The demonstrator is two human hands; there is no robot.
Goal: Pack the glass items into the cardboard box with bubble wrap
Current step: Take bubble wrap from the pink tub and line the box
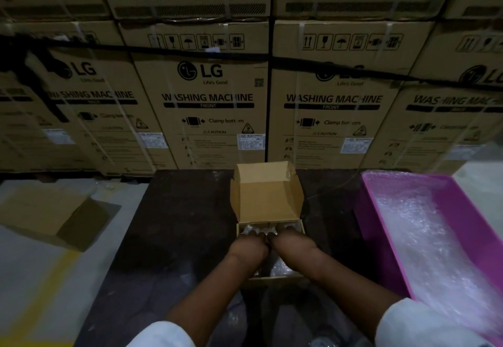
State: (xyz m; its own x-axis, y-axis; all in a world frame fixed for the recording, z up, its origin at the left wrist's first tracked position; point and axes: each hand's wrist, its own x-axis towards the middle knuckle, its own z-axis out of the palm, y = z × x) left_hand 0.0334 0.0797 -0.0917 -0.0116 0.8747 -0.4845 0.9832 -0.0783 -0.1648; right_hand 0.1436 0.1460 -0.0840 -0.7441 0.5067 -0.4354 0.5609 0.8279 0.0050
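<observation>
A small cardboard box (268, 199) stands open on the dark table (177, 224), its lid flap upright at the far side. Bubble-wrapped glass items (249, 229) lie in its far end, and more bubble wrap (280, 267) shows near its front wall. My left hand (249, 248) and my right hand (292, 243) are both down inside the box, fingers curled on the wrapped items. The fingertips are partly hidden, so the exact grip is unclear.
A pink bin (381, 227) full of bubble wrap (430, 237) stands on the right. An open brown carton (54, 216) lies on the floor at left. Stacked washing machine cartons (212, 96) wall off the back. Clear wrapped objects (324, 338) sit at the table's near edge.
</observation>
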